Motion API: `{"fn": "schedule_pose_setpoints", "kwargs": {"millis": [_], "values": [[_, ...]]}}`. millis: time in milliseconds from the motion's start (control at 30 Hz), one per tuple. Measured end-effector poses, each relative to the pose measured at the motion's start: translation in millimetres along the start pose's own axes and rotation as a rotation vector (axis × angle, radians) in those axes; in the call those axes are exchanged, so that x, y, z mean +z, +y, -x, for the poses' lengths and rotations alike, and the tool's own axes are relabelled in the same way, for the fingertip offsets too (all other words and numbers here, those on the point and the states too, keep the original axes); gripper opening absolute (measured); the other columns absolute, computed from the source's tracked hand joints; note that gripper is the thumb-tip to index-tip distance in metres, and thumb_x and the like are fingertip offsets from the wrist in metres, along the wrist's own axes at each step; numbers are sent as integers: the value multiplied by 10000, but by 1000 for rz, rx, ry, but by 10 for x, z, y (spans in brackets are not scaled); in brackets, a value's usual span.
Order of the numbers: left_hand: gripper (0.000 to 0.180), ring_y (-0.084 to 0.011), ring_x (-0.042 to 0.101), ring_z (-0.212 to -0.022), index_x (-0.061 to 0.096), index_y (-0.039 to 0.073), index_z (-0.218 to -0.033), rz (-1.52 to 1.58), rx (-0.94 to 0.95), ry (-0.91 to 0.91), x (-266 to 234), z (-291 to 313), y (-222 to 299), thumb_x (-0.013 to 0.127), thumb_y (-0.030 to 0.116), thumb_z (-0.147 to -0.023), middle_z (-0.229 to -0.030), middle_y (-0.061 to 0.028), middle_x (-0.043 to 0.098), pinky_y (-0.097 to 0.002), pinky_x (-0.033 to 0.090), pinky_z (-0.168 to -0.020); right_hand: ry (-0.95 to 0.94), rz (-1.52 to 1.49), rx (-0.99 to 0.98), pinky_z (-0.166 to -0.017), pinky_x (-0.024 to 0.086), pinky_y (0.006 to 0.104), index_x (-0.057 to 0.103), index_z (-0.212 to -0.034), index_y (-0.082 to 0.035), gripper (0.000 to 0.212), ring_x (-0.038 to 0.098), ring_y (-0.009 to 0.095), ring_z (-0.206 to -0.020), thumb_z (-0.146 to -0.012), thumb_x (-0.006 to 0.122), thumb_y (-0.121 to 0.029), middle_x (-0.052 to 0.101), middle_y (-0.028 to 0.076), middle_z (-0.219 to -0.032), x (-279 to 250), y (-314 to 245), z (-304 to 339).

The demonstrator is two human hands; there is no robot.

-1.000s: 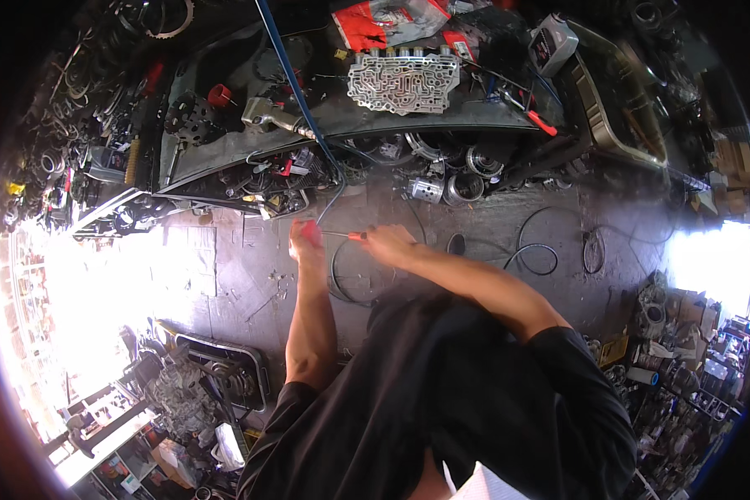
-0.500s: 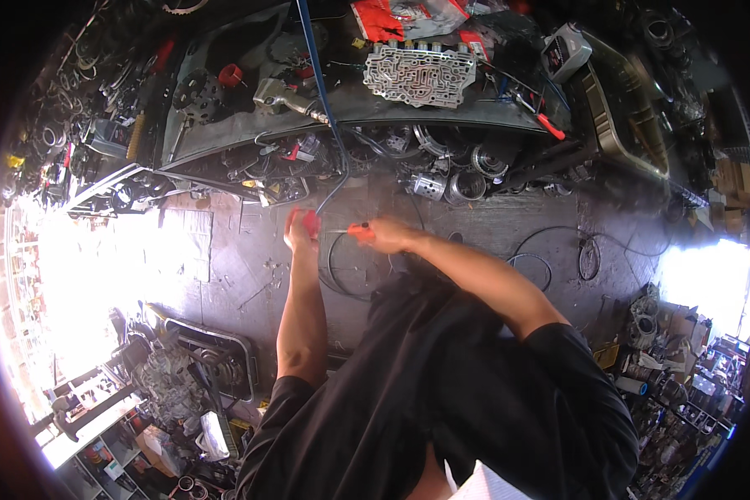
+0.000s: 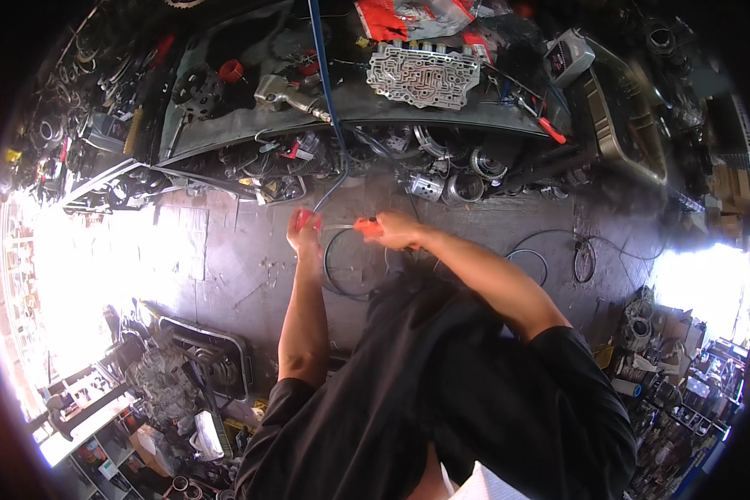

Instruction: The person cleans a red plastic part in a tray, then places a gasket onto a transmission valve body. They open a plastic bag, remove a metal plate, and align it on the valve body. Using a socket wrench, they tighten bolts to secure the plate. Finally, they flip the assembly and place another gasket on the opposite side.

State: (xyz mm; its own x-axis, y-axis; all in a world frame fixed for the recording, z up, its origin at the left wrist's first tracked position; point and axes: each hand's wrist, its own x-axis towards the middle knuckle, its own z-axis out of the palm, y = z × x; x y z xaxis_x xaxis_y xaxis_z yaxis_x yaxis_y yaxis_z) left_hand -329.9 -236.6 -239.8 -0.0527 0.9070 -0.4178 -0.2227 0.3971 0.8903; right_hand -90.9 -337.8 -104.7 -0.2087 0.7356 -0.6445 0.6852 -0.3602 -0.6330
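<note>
My left hand is closed around a small red piece, its exact kind blurred and partly covered by my fingers. My right hand grips an orange-handled tool, whose thin light shaft points left toward the red piece. I cannot tell whether the shaft touches it. A blue hose hangs from above and curves down close to my left hand; its lower end is hard to make out there. Both hands are held in front of my body, over the grey floor.
Across the workbench lie a metal valve body, an air tool, a red ring and a red-handled tool. Metal drums sit under its edge. A dark cable loops over the floor; a gearbox stands lower left.
Both hands have shifted slightly to the right, still holding the red piece and the orange-handled tool. The view itself has moved a little, so the bench things appear slightly displaced.
</note>
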Motion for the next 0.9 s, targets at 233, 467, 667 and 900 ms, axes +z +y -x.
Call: {"fn": "schedule_pose_setpoints", "kwargs": {"millis": [233,467,667,900], "values": [[845,-396,626,-1066,490,141,-1511,-1000,775,-260,-67,255,357,742,7,-716,-1170,-168,602,-445,553,-898,179,33,-102,-763,547,505,722,-1007,2,404,708,441,-880,-945,695,-396,732,240,-903,-61,-68,96],[615,-374,675,-977,553,136,-1408,-686,522,-114,28,360,427,739,104,-823,-1097,-151,660,-425,583,-736,280,84,-226,-616,549,443,748,-1021,-35,393,662,281,-566,-946,704,-419,723,147,-803,52,-19,96],[296,-304,704,-832,640,76,-1098,626,-451,-71,-71,0,531,725,296,-918,-954,-89,695,-327,562,-538,303,96,-97,-709,557,509,739,-962,-2,442,717,413,-752,-942,700,-441,718,234,-844,-25,85,238],[330,-314,696,-837,705,148,-1171,-268,146,-10,42,-16,303,764,217,-854,-1038,-83,690,-347,574,-609,118,-15,-93,-823,548,503,720,-984,-2,531,705,436,-927,-922,707,-529,736,240,-940,-146,267,237]]}}
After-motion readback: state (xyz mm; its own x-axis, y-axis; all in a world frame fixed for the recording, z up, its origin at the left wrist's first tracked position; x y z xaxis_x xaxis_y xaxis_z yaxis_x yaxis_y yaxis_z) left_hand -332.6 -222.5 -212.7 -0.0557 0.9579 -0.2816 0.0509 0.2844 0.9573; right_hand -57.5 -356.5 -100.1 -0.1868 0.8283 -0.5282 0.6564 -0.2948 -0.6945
